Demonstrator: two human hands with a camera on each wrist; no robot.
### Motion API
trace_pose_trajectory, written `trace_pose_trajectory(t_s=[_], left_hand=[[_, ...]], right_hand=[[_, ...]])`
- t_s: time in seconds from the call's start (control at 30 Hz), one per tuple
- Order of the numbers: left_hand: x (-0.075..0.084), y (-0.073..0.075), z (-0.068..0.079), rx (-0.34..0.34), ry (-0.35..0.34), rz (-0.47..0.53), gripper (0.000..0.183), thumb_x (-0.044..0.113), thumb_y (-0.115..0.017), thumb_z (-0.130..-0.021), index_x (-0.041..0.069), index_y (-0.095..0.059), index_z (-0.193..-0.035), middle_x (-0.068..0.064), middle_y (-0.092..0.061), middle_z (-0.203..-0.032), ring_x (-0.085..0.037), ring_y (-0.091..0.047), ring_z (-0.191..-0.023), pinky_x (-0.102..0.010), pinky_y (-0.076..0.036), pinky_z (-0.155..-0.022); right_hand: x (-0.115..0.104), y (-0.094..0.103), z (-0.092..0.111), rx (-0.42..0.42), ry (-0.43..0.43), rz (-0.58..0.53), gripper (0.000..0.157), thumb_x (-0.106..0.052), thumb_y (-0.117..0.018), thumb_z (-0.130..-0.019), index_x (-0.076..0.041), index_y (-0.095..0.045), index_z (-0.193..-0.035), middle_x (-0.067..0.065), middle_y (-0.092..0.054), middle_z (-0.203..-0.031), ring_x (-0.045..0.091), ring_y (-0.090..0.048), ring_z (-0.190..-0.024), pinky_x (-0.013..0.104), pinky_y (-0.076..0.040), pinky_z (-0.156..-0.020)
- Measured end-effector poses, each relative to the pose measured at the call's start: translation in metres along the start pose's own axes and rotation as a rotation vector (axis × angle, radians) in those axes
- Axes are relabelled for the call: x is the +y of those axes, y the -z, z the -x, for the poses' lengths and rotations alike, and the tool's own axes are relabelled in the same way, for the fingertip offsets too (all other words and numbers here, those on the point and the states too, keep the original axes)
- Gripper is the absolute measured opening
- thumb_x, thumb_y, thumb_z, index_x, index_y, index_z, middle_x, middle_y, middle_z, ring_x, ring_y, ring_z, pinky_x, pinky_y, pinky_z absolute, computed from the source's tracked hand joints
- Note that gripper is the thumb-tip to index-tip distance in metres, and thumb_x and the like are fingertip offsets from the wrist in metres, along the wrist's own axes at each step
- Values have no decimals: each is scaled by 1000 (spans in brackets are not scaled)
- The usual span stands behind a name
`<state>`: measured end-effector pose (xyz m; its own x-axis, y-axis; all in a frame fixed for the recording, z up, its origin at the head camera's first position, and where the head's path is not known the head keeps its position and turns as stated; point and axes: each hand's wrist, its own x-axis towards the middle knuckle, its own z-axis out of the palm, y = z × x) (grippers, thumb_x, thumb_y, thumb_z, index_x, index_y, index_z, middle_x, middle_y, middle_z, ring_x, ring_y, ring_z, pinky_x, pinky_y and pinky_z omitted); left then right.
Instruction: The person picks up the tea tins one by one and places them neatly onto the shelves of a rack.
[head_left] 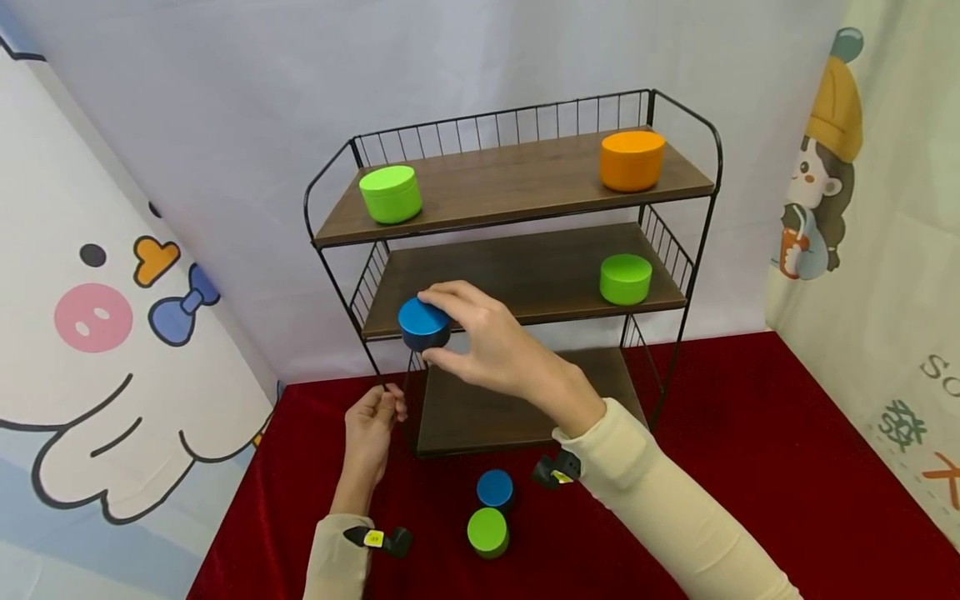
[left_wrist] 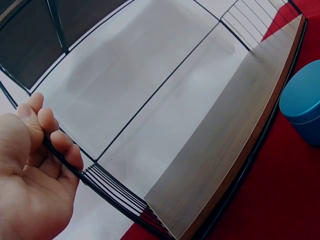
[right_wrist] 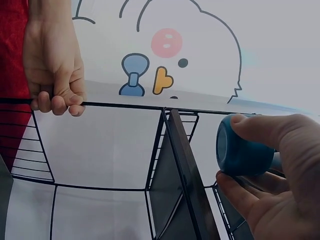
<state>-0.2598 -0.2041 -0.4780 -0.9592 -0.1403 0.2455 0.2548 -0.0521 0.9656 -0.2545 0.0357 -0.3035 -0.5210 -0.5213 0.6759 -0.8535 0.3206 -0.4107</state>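
Blue container (head_left: 424, 323), contents hidden, in right hand (head_left: 491, 342)

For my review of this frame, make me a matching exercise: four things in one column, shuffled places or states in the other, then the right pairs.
Things
1. Orange container
2. Left hand
3. Right hand
4. Red cloth

Places or states
A. Holding a blue container
B. Spread beneath the rack
C. On the top shelf, toward its right end
D. Gripping a rack post

Pairs: 1-C, 2-D, 3-A, 4-B
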Motion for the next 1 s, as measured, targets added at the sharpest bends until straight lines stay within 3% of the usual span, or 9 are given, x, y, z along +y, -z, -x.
trace_pose_trajectory(t_s=[0.53, 0.83, 1.0], left_hand=[[0, -3, -4, 1, -14, 10, 24, 17, -48, -108, 1, -63, -96, -1, -60, -80, -12, -57, -78, -25, -52, -74], [0, -3, -4, 3, -13, 22, 32, 14, -47, -108, -18, -53, -104, -1, -58, -78, -13, -56, -76, -26, -52, -73], [0, 0, -3, -2, -6, 1, 31, 14, -47, -108, -16, -55, -105, 1, -59, -78, -11, -56, -76, -26, -53, -74]], right_hand=[[7, 3, -10, -16, 6, 17, 63, -14, -82, -89, 6, -55, -142, 21, -57, -140, 29, -62, -126, 31, -54, -104], [11, 5, -14, -24, -1, 20, 61, -13, -82, -90, 7, -55, -141, 21, -58, -140, 30, -62, -126, 33, -54, -105], [13, 4, -14, -23, -8, 6, 61, -13, -81, -90, 7, -55, -141, 21, -58, -140, 30, -62, -126, 33, -54, -105]])
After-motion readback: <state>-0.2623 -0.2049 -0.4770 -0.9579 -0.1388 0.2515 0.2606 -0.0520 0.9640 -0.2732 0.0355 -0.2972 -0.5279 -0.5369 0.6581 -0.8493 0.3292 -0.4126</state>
